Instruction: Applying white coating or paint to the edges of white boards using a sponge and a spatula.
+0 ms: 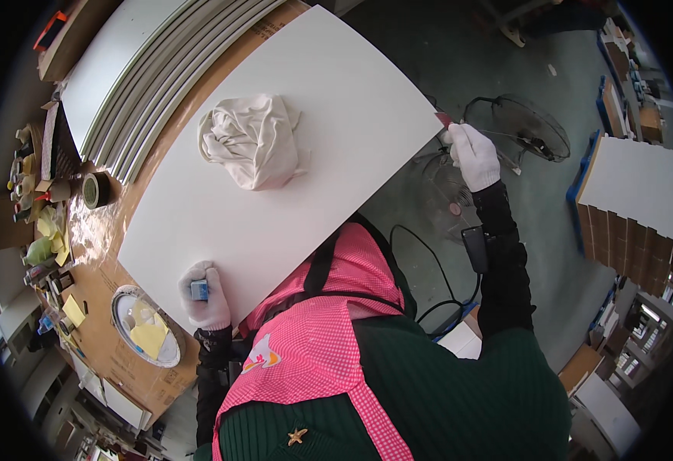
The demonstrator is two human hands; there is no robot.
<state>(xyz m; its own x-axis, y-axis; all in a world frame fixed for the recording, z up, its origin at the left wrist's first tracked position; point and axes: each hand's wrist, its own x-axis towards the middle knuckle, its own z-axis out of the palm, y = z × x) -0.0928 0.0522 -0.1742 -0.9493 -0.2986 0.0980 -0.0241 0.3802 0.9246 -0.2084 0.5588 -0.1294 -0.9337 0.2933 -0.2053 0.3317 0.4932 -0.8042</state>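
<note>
A large white panel (329, 92) lies slantwise in front of me on the workbench, one corner reaching out to the right. A crumpled off-white cloth (250, 142) rests on its upper face. My left hand (207, 301), in a white glove, is at the panel's near left edge, closed round a small blue block (200, 290). Far to the right, my right hand (474, 157), also gloved, is closed at the panel's right corner. It pinches a small dark red piece (444, 119) against or beside that corner; its exact kind is too small to make out.
Several white panels (160, 69) are stacked at the back left of the brown-covered bench (94, 296). A roll of tape (95, 190) and a round tub (148, 326) with yellow pieces stand at the left. Fans (520, 127) and stacked boards (628, 192) occupy the floor at right.
</note>
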